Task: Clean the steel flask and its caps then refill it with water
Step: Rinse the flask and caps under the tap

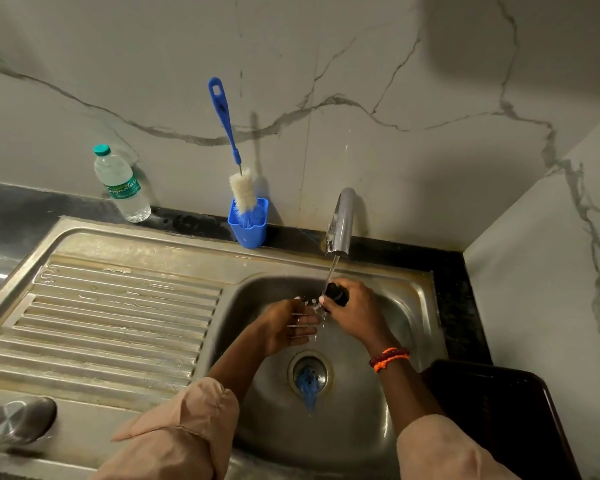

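My right hand (355, 308) grips a small black cap (336, 294) under the stream running from the steel tap (342, 221), over the sink basin (395, 317). My left hand (288, 325) is held just left of it with straight, spread fingers in the splashing water, holding nothing. A steel cap-like piece (25, 419) stands at the near left edge of the drainboard, partly cut off by the frame. The flask body is not clearly in view.
A blue bottle brush (236, 161) stands in a blue cup (248, 223) behind the sink. A plastic water bottle (122, 185) stands on the black counter at the back left. The ribbed drainboard (111, 323) is wet. A dark tray (499, 410) lies at the right.
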